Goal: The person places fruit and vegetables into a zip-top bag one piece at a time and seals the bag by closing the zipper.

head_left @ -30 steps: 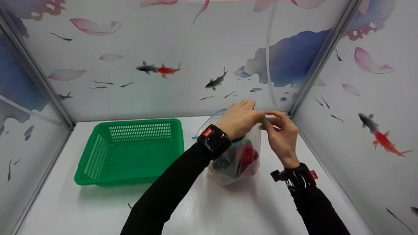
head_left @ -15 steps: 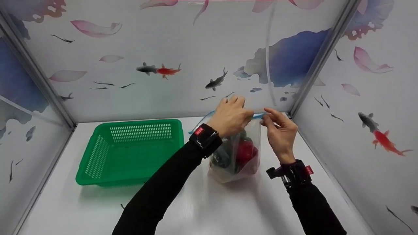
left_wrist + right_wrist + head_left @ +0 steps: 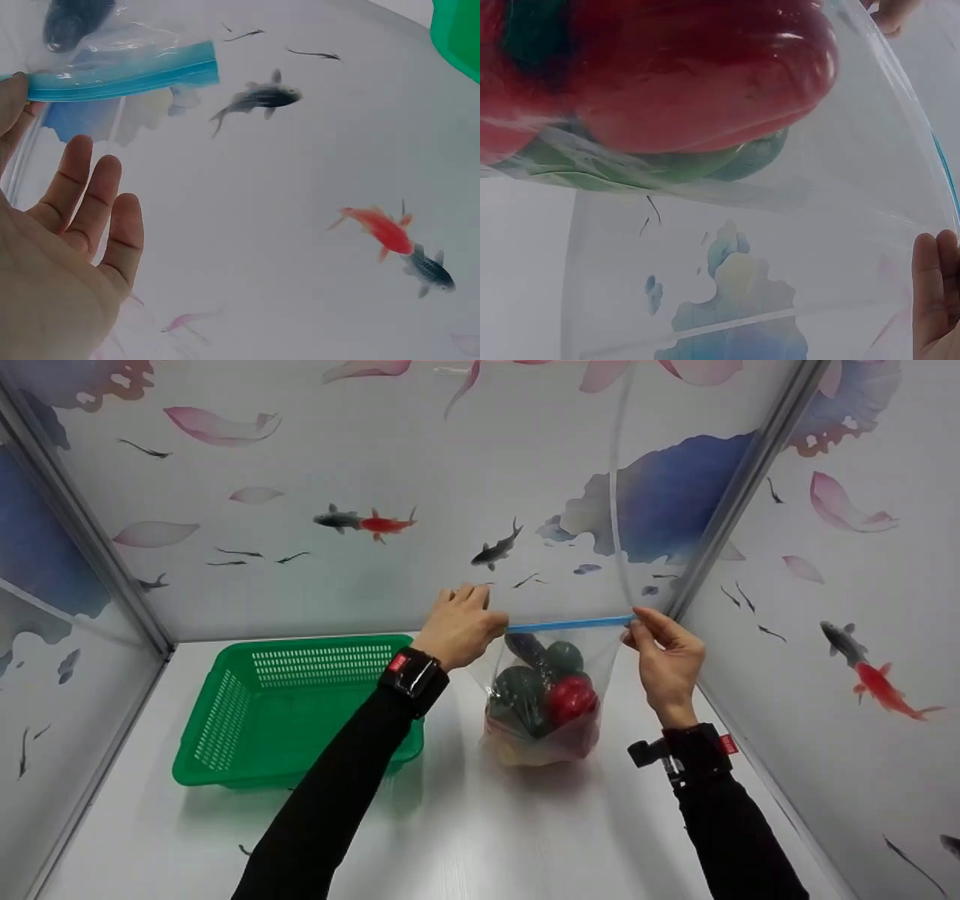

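Observation:
A clear zip bag [image 3: 541, 746] with a blue zip strip [image 3: 574, 624] stands upright on the white table. Inside show a red bell pepper [image 3: 571, 700], rounded dark green vegetables [image 3: 519, 690] and a long dark one [image 3: 525, 648] near the top. My left hand [image 3: 461, 631] pinches the strip between thumb and forefinger, its other fingers loosely spread in the left wrist view. At the strip's right end my right hand [image 3: 669, 666] pinches the corner with thumb and forefinger. The strip runs straight between both hands. In the right wrist view the red pepper [image 3: 705, 82] fills the upper left.
A green plastic basket [image 3: 184, 765] with slotted sides stands left of the bag, partly behind the left forearm. White panels [image 3: 442, 450] printed with fish and petals enclose the back and sides, joined by metal corner posts [image 3: 739, 502].
My left hand has slid leftward along the zip strip, away from my right hand. More of the strip and the bag's contents show. The right hand has shifted slightly right, keeping its pinch.

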A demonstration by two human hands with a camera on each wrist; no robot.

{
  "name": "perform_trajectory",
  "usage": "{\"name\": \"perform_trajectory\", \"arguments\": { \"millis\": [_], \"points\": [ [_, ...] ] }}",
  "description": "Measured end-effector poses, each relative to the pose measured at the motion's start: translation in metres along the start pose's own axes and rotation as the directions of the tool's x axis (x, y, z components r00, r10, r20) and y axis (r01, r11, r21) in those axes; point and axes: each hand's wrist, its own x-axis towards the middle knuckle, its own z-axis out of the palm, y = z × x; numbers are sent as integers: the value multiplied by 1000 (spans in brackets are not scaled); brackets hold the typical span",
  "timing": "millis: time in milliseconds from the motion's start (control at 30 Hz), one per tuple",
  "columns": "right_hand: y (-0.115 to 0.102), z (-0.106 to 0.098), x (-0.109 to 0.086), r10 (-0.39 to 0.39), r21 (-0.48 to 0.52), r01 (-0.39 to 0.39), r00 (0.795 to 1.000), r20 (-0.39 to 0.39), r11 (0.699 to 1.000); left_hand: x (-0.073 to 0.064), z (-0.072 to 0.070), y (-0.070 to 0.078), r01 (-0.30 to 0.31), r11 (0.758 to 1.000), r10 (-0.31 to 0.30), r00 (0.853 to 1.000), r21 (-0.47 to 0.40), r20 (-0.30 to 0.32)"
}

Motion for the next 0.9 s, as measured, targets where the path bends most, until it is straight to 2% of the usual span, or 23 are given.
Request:
{"name": "perform_trajectory", "arguments": {
  "millis": [200,300,400,500,600,667,800,900],
  "points": [
    [6,-3,7,6,-92,-11,999,-46,996,-3,-1,-15,60,998,-59,997,-11,49],
    [10,-6,12,2,-149,-12,998,-68,989,-4,-3,-25,108,994,-105,991,-29,77],
    [13,-7,19,26,-157,-37,997,-76,987,-4,-2,-34,156,986,-150,985,-62,90],
    [15,-5,26,117,-73,-123,990,-78,990,0,0,-40,177,978,-168,982,-108,87],
    [17,2,32,220,69,-215,972,-78,974,5,1,-42,182,972,-176,983,-145,53],
    [20,9,37,265,160,-251,962,-73,955,8,3,-42,202,968,-204,979,-148,0],
    [30,20,43,303,280,-272,950,-71,920,11,8,-42,240,961,-257,958,-136,-124],
    [40,20,41,346,352,-302,936,-69,886,9,17,-42,227,965,-248,952,-133,-177]
  ]
}}
